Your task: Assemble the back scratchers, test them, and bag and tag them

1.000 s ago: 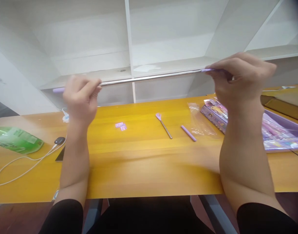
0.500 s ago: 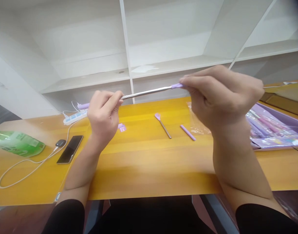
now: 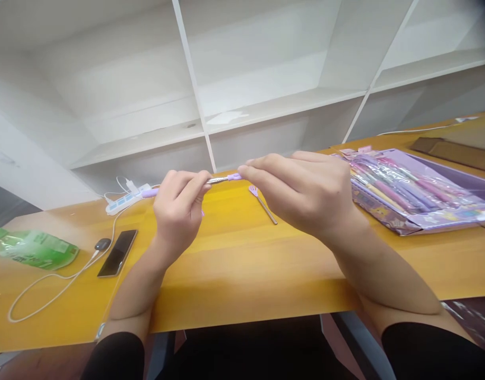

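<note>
A telescopic back scratcher is held level between my hands above the table, its metal rod mostly collapsed. My left hand is closed around it, and the purple handle end sticks out to the left. At the other end my right hand pinches the purple claw head, whose tip is hidden by the fingers. Below, on the table, lies a separate purple claw on a metal rod, apart from both hands.
On the right stands a purple display box with several wrapped pen-like sticks. To the left are a phone, a green bottle, a white cable and a power strip. White shelving rises behind the wooden table.
My right hand has moved left towards my left hand, so the exposed metal rod is much shorter. It now covers the spot where the loose purple tube lay. The view has shifted slightly.
</note>
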`<state>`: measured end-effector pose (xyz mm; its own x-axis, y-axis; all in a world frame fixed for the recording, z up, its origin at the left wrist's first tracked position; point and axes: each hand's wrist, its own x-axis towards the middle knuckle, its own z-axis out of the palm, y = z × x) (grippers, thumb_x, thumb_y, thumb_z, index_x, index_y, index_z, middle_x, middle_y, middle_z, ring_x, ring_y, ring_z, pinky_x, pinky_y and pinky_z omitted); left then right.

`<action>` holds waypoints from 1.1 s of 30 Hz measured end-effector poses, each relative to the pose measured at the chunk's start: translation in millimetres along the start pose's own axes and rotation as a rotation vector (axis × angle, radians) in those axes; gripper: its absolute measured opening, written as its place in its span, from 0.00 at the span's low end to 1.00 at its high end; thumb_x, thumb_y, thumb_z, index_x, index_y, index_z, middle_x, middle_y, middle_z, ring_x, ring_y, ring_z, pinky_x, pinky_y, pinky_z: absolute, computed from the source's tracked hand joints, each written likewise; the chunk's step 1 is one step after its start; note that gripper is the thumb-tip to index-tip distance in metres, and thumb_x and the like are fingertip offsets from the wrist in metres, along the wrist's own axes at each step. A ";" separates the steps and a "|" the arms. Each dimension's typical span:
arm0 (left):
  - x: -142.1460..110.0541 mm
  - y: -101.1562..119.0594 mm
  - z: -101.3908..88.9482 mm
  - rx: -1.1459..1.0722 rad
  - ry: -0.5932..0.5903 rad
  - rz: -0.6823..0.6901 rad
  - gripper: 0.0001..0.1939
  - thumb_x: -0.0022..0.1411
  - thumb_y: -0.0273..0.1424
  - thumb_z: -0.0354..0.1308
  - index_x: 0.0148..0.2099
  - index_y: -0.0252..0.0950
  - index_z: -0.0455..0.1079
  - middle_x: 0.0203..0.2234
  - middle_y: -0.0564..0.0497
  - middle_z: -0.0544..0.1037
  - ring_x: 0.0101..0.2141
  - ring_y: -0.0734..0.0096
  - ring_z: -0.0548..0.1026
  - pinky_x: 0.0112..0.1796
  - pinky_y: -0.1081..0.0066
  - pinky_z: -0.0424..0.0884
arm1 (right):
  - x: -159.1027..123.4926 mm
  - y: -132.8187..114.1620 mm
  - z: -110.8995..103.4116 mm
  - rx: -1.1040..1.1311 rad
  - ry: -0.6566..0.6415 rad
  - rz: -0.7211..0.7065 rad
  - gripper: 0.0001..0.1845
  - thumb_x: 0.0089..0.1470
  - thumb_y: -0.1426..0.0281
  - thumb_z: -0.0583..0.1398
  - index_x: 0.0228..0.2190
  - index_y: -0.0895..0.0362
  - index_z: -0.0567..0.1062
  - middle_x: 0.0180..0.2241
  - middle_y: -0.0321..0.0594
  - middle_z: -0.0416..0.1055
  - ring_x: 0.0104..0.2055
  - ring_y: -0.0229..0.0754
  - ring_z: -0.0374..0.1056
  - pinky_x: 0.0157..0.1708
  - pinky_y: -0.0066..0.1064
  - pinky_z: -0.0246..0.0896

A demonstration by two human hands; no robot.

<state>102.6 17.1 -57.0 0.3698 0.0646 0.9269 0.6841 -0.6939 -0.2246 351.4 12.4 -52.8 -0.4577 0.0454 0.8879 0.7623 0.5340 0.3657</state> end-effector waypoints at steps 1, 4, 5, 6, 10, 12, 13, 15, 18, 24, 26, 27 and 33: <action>0.9 -1.6 -1.8 -0.002 -0.022 0.013 0.07 0.78 0.25 0.61 0.49 0.39 0.80 0.34 0.47 0.82 0.33 0.65 0.72 0.35 0.64 0.66 | 0.3 0.8 -1.6 0.003 -0.007 0.003 0.12 0.75 0.73 0.59 0.41 0.52 0.82 0.35 0.36 0.81 0.27 0.35 0.61 0.30 0.36 0.51; 3.3 -5.6 -7.5 -0.004 -0.099 0.029 0.06 0.78 0.25 0.61 0.51 0.38 0.79 0.36 0.47 0.83 0.34 0.65 0.73 0.37 0.64 0.69 | 0.2 3.5 -2.1 0.014 -0.053 0.031 0.11 0.75 0.72 0.59 0.42 0.52 0.82 0.35 0.35 0.80 0.27 0.35 0.57 0.29 0.35 0.49; 3.9 -6.5 -9.1 -0.004 -0.118 0.026 0.06 0.78 0.25 0.61 0.51 0.38 0.78 0.37 0.47 0.84 0.35 0.65 0.74 0.38 0.64 0.69 | 0.0 4.5 -1.1 0.018 -0.065 0.036 0.11 0.75 0.72 0.59 0.42 0.52 0.82 0.35 0.35 0.79 0.27 0.35 0.57 0.29 0.35 0.49; 4.3 -7.2 -10.3 -0.006 -0.132 0.023 0.06 0.78 0.25 0.61 0.52 0.38 0.78 0.37 0.48 0.84 0.35 0.65 0.74 0.38 0.64 0.70 | -0.3 5.5 0.1 0.023 -0.074 0.037 0.11 0.75 0.72 0.59 0.43 0.52 0.82 0.35 0.35 0.79 0.27 0.35 0.58 0.29 0.34 0.48; 5.2 -8.0 -11.8 -0.001 -0.140 0.034 0.07 0.78 0.27 0.62 0.55 0.39 0.77 0.37 0.49 0.84 0.32 0.67 0.73 0.38 0.64 0.70 | -0.1 8.3 4.1 0.076 -0.076 0.028 0.10 0.75 0.73 0.59 0.43 0.53 0.81 0.34 0.35 0.77 0.28 0.34 0.61 0.29 0.33 0.48; 5.4 -8.4 -11.2 0.011 -0.133 0.042 0.07 0.78 0.28 0.63 0.55 0.39 0.77 0.36 0.49 0.84 0.31 0.67 0.72 0.38 0.64 0.69 | 0.8 8.2 4.8 0.098 -0.078 0.028 0.09 0.76 0.73 0.59 0.43 0.53 0.81 0.34 0.35 0.77 0.28 0.34 0.62 0.28 0.33 0.48; 5.4 -8.7 -10.8 0.016 -0.129 0.046 0.07 0.77 0.28 0.63 0.55 0.39 0.78 0.36 0.49 0.83 0.31 0.67 0.71 0.37 0.65 0.69 | 1.3 7.7 5.0 0.104 -0.080 0.026 0.09 0.76 0.72 0.60 0.43 0.54 0.81 0.33 0.35 0.77 0.28 0.34 0.63 0.28 0.33 0.48; 5.1 -9.8 -10.4 0.020 -0.124 0.050 0.07 0.77 0.27 0.64 0.55 0.39 0.78 0.35 0.49 0.82 0.32 0.66 0.71 0.37 0.64 0.69 | 2.3 6.3 5.7 0.109 -0.083 0.021 0.09 0.76 0.70 0.60 0.42 0.54 0.81 0.33 0.35 0.77 0.27 0.33 0.63 0.27 0.33 0.48; 3.3 -11.8 -10.4 0.020 -0.135 0.048 0.09 0.76 0.26 0.64 0.56 0.39 0.79 0.36 0.48 0.82 0.35 0.64 0.73 0.38 0.64 0.69 | 3.3 3.9 7.6 0.115 -0.088 0.018 0.09 0.76 0.69 0.60 0.42 0.55 0.81 0.33 0.35 0.79 0.26 0.33 0.64 0.26 0.33 0.48; 0.1 -13.5 -11.3 0.024 -0.142 0.048 0.08 0.76 0.27 0.65 0.55 0.40 0.79 0.36 0.48 0.82 0.36 0.64 0.73 0.38 0.63 0.69 | 3.9 0.4 10.6 0.155 -0.111 0.010 0.10 0.76 0.67 0.61 0.41 0.55 0.81 0.33 0.36 0.80 0.26 0.34 0.66 0.27 0.32 0.51; 0.3 -13.8 -11.9 0.022 -0.131 0.045 0.06 0.76 0.28 0.66 0.52 0.40 0.79 0.37 0.48 0.82 0.36 0.63 0.73 0.38 0.63 0.69 | 4.1 -0.8 11.2 0.164 -0.106 0.011 0.09 0.76 0.67 0.62 0.41 0.55 0.81 0.35 0.36 0.81 0.27 0.34 0.68 0.27 0.32 0.51; 0.5 -14.0 -12.2 0.021 -0.128 0.039 0.04 0.76 0.29 0.65 0.51 0.40 0.79 0.37 0.48 0.83 0.37 0.63 0.74 0.39 0.63 0.70 | 4.1 -1.3 11.6 0.169 -0.099 0.008 0.08 0.76 0.68 0.62 0.41 0.55 0.81 0.37 0.36 0.82 0.27 0.34 0.68 0.27 0.32 0.52; 1.0 -15.4 -12.4 0.024 -0.131 0.027 0.03 0.77 0.30 0.64 0.50 0.40 0.79 0.38 0.48 0.84 0.38 0.62 0.74 0.41 0.62 0.71 | 2.4 -0.3 16.8 0.184 -0.070 -0.004 0.07 0.74 0.69 0.64 0.39 0.55 0.80 0.39 0.37 0.82 0.28 0.33 0.69 0.27 0.32 0.53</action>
<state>84.7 19.0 -48.9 0.4660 0.1404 0.8736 0.6870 -0.6796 -0.2573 342.4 26.5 -55.5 -0.4964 0.0978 0.8626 0.6668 0.6791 0.3067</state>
